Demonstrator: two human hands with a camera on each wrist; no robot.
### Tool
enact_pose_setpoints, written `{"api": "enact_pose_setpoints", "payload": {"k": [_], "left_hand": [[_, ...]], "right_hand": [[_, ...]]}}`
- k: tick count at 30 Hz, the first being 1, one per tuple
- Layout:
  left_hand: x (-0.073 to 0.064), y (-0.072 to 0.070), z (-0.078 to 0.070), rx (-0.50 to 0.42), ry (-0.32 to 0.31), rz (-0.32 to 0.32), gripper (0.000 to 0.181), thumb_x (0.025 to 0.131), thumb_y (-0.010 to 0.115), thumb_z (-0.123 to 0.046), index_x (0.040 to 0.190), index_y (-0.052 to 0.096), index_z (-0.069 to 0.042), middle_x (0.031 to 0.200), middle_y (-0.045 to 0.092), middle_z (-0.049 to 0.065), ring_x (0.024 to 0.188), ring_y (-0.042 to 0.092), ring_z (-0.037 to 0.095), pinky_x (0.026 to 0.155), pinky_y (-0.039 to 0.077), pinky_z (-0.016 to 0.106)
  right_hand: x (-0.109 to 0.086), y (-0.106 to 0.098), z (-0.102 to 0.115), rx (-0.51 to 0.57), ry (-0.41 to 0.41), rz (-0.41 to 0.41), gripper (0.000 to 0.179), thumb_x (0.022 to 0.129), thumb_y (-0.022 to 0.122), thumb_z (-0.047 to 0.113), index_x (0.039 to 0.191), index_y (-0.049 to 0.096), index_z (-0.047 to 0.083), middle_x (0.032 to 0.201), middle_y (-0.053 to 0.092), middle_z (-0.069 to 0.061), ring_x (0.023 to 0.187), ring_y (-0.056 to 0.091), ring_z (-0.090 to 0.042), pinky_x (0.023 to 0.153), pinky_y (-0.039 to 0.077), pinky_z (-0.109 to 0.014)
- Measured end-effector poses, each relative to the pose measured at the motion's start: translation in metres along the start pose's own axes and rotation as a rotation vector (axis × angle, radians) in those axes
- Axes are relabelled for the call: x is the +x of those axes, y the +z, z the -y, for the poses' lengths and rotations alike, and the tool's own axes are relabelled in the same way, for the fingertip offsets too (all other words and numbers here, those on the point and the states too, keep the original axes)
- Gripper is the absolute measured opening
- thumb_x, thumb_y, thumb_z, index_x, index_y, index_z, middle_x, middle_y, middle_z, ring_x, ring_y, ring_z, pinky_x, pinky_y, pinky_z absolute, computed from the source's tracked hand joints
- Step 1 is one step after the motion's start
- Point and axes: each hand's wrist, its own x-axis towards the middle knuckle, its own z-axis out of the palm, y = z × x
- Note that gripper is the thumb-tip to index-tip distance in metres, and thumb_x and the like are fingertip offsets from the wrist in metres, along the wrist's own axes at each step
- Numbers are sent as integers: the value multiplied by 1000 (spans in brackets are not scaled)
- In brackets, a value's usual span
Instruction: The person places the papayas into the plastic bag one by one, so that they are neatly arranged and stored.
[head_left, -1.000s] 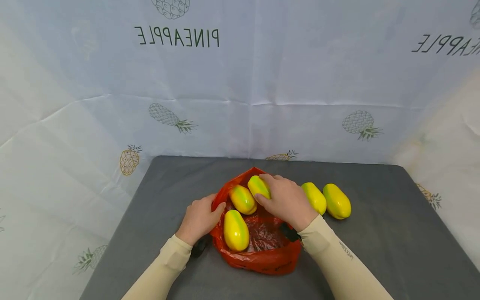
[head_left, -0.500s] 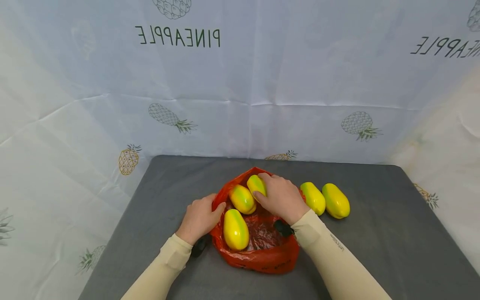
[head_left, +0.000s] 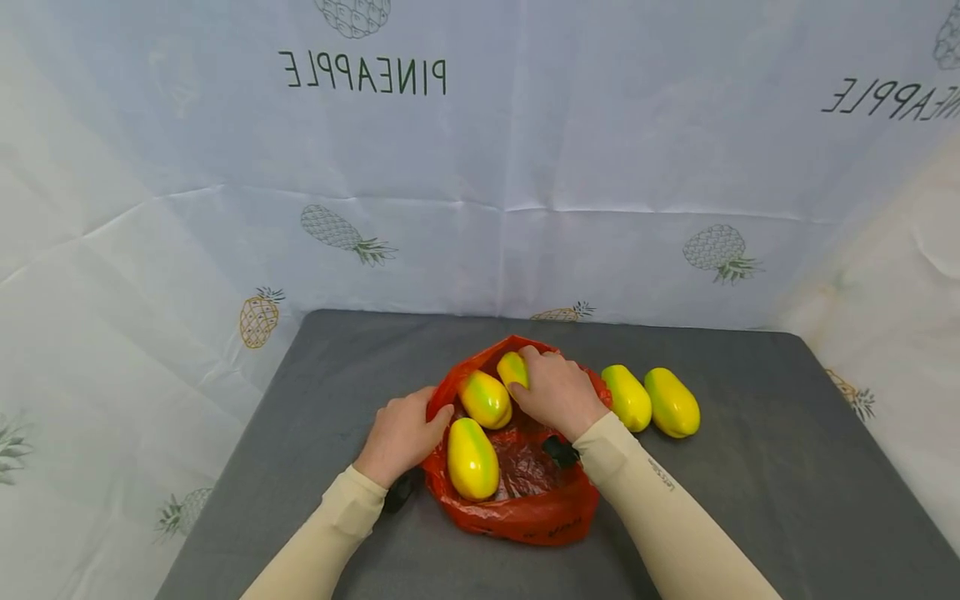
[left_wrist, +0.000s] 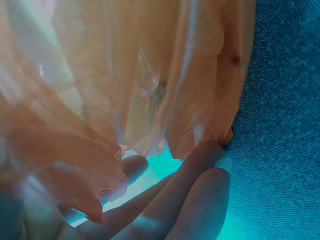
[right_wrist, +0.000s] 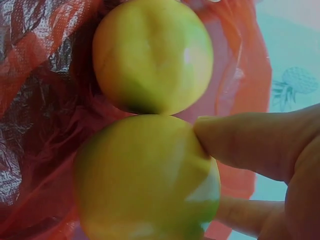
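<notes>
A red plastic bag (head_left: 536, 521) stands with its mouth spread on the grey table. My left hand (head_left: 400, 435) grips its left rim, thumb inside; in the left wrist view, fingers (left_wrist: 200, 200) lie against the bag's thin film (left_wrist: 195, 90). Two yellow-green papayas, a near one (head_left: 472, 460) and a farther one (head_left: 486, 400), lie inside. At the bag's far side my right hand (head_left: 557, 390) holds a third papaya (head_left: 513, 369) between thumb and fingers. The right wrist view has this papaya (right_wrist: 145, 180) right up against another papaya (right_wrist: 152, 55). The hand covers part of the held fruit.
Two more papayas, one nearer the bag (head_left: 628, 398) and one beyond it (head_left: 672, 402), lie side by side on the table (head_left: 765, 467) to the right. Behind the table hangs a white pineapple-print cloth (head_left: 600, 150).
My right hand has moved slightly left and lower into the bag with the papaya, baring more of the bag's right rim. The left hand keeps its place.
</notes>
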Motion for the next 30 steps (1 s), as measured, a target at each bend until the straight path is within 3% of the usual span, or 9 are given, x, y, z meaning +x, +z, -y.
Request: {"api": "enact_pose_setpoints", "payload": {"k": [20, 30], "left_hand": [[-1, 1, -1, -6, -4, 15, 19, 104, 70, -29, 106, 72, -10, 72, 63, 1, 58, 57, 16, 56, 50, 32], [-3, 0, -3, -4, -12, 20, 22, 104, 71, -29, 112, 73, -9, 77, 68, 2, 60, 58, 16, 59, 53, 32]], "right_hand": [[10, 12, -5, -2, 23, 48, 59, 103, 71, 36, 147, 56, -1, 94, 73, -14, 63, 61, -24, 64, 55, -39], [9, 14, -8, 8, 25, 58, 54, 103, 71, 36, 141, 58, 0, 80, 64, -7, 60, 58, -23, 59, 49, -36]]}}
